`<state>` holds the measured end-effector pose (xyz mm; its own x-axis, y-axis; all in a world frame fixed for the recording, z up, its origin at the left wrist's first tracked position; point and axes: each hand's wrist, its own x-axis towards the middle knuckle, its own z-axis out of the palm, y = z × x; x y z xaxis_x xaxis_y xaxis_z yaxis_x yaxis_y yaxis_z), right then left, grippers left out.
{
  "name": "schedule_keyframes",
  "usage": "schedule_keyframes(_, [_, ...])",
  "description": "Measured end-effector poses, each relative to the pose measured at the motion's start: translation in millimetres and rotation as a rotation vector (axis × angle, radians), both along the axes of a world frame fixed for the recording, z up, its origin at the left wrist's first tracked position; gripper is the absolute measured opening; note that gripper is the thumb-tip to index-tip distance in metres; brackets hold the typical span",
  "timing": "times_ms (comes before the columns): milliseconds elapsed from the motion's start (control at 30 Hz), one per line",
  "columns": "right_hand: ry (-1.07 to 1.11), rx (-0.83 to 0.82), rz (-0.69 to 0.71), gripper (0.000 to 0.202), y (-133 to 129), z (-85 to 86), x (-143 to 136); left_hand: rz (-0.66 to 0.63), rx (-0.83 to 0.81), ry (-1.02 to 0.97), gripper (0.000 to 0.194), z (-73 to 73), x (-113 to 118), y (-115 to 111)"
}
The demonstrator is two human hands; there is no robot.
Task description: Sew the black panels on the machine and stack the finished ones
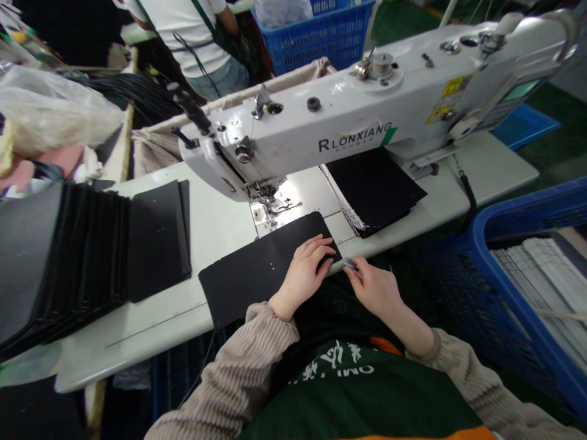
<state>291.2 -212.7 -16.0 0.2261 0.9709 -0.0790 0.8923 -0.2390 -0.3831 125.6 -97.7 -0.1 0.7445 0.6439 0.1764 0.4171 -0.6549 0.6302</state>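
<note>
A black panel (257,263) lies on the pale sewing table (220,214) in front of the sewing machine (293,128). My left hand (308,269) rests on the panel's right part, its fingers bent and pressed together near the edge. Just right of it, my right hand (373,284) is closed around a small metal tool (349,264), whose tip is at the panel's right corner. Most of the tool is hidden by my fingers. The needle area (270,205) is behind the panel, apart from both hands.
Stacked black panels (92,244) stand at the left; a smaller pile (158,235) is beside them. More black pieces (373,189) lie under the machine arm. Blue baskets (486,244) are at the right and back. A person (197,36) is behind the table.
</note>
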Motion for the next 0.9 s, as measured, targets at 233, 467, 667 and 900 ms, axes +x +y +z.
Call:
schedule_keyframes(233, [-0.008, -0.001, 0.002, 0.024, 1, 0.6, -1, -0.004, -0.01, 0.008, 0.017, -1.5, -1, 1])
schedule_keyframes(467, [0.075, 0.031, -0.052, 0.024, 2, -2.4, -3, -0.011, -0.005, 0.021, 0.015, 1.2, -1, 1])
schedule_keyframes(667, [0.063, 0.045, -0.045, 0.026, -2, -0.8, 5, -0.007, 0.033, 0.117, 0.015, 6.1, 1, -1])
schedule_keyframes(900, [0.022, 0.012, 0.027, 0.028, -1, 4.7, 4, -0.023, 0.109, 0.214, 0.01, 9.2, 12, -3])
